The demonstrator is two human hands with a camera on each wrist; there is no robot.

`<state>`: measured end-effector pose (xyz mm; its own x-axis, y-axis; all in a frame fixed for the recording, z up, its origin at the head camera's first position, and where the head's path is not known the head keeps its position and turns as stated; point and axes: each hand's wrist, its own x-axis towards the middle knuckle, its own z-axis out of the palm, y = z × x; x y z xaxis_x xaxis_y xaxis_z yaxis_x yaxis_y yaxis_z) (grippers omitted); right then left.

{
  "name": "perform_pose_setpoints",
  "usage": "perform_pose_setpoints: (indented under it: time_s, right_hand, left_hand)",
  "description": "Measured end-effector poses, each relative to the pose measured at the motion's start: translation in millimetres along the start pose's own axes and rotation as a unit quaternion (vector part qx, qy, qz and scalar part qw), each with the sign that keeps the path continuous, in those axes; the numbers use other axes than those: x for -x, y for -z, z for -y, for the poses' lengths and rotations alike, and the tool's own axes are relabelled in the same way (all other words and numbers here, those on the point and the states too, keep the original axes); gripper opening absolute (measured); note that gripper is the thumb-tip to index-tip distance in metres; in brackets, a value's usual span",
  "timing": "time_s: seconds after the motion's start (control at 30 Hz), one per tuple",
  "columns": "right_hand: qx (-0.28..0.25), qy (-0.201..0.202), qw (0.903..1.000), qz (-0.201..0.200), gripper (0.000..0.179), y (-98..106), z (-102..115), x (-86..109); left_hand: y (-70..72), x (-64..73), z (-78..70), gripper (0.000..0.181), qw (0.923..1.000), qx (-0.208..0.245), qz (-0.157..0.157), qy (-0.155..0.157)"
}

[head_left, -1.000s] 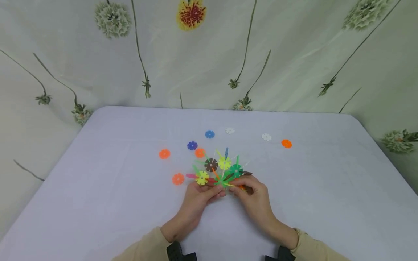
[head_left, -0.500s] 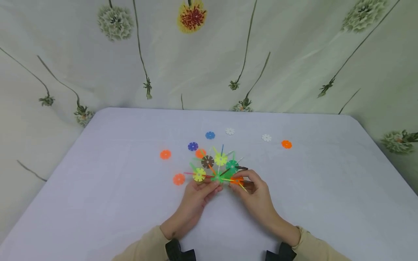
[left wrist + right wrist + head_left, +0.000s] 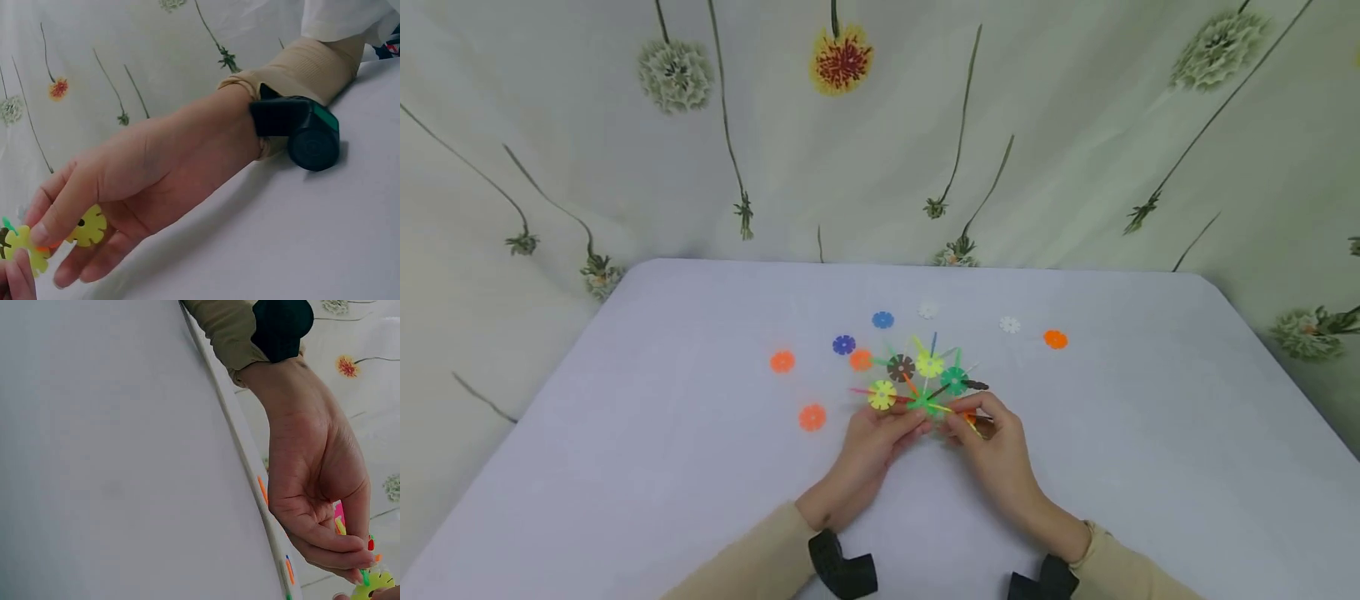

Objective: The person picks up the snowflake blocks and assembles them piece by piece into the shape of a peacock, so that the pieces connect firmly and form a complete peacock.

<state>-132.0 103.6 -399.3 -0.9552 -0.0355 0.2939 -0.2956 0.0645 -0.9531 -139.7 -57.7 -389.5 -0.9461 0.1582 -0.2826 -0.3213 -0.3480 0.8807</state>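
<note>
Several notched plastic snowflake discs are slotted together into a spiky cluster [image 3: 928, 365], held just above the table in the head view. Yellow, brown, green and orange pieces show in it. My left hand [image 3: 871, 446] pinches its lower left side between thumb and fingers. On the lower right, my right hand [image 3: 1000, 446] grips an edge of the same cluster, partly covering an orange disc [image 3: 970, 417]. In the left wrist view a yellow disc [image 3: 92, 226] sits beside the left fingers. Most of the cluster lies outside both wrist views.
Loose discs lie flat beyond the hands: orange ones [image 3: 782, 361] at left, a dark blue [image 3: 844, 344], a lighter blue [image 3: 883, 320], white ones [image 3: 1011, 325], and an orange one [image 3: 1056, 339] at right. A flower-printed cloth [image 3: 880, 167] hangs behind the white table [image 3: 662, 375].
Both hands keep hold of the cluster. It has shifted slightly to the right with the left hand over the last half second. The head view has tilted up a little; the loose discs have stayed put.
</note>
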Motion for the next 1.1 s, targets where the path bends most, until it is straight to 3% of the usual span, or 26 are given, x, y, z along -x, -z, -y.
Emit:
perform_pose_setpoints:
  time_s: [0.13,0.23,0.43,0.63,0.83,1.1]
  right_hand:
    - [0.033,-0.069,0.9959,-0.048,0.01,17.0,-2.3,-11.5]
    - [0.037,-0.107,0.9915,-0.064,0.012,24.1,-7.4,-21.0]
    - [0.031,-0.14,0.9878,-0.062,0.012,33.6,-13.9,-34.0]
    - [0.053,-0.16,0.9857,-0.007,0.019,42.3,-13.4,-51.2]
    - [0.092,-0.196,0.9741,0.066,0.031,47.6,-9.4,-64.3]
    - [0.165,-0.197,0.9588,0.123,0.044,51.2,-0.8,-68.0]
  left_hand:
    - [-18.8,-27.0,-4.4,0.027,0.9982,-0.055,0.02,0.012]
    - [-27.2,-47.0,-5.3,0.029,0.9972,-0.065,0.018,0.032]
    - [-36.8,-65.3,-5.0,0.021,0.995,-0.063,-0.002,0.077]
    - [-36.2,-76.4,-13.6,0.018,0.9947,-0.045,0.011,0.092]
    - [-33.2,-82.9,-16.2,0.02,0.9946,-0.037,0.012,0.096]
    - [-20.2,-77.9,-20.9,0.024,0.9894,-0.05,0.083,0.108]
